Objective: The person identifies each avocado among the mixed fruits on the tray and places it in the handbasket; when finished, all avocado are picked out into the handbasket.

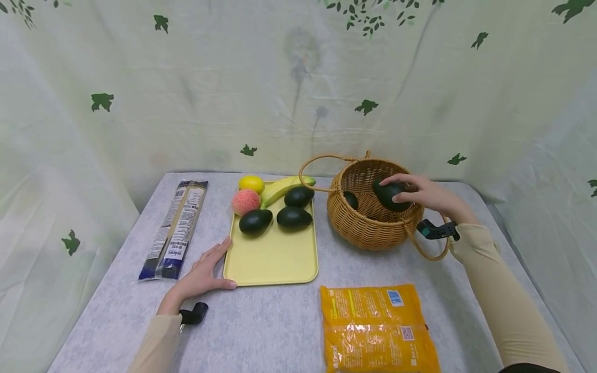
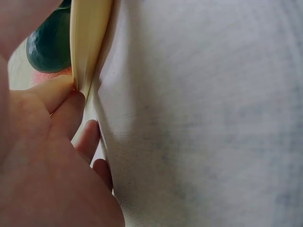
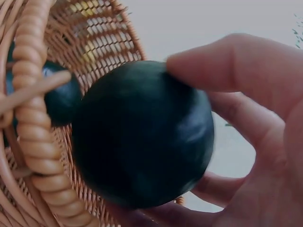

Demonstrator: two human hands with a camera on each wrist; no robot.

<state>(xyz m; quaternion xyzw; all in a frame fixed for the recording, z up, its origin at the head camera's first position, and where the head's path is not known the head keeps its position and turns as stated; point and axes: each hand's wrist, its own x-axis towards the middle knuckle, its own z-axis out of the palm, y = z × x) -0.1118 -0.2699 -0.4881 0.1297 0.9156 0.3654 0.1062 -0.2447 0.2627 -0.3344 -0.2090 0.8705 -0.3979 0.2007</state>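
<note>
Right hand (image 1: 426,196): fingers curved around an avocado (image 1: 387,195), thumb on one side, fingertips on the other, firm hold. That avocado sits at the right side of the mouth of the wicker basket (image 1: 368,235); can't tell if it touches the weave. A second avocado (image 1: 351,200) lies inside, left side.

Left hand (image 1: 200,277): thumb and fingers spread apart, thumb at the near-left corner of the yellow tray (image 1: 275,264), fingertips against its left edge.

On the tray, far half: three more avocados (image 1: 294,218), banana (image 1: 280,190), peach (image 1: 245,202), lemon (image 1: 251,183) at the far-left corner. One basket handle (image 1: 322,157) loops out left, overlapping the banana's tip in the head view.

Further out: long packet (image 1: 177,230) left of tray, orange bag (image 1: 378,329) in front of basket. All on a grey table (image 1: 261,326), leaf-print curtain (image 1: 210,103) behind.
</note>
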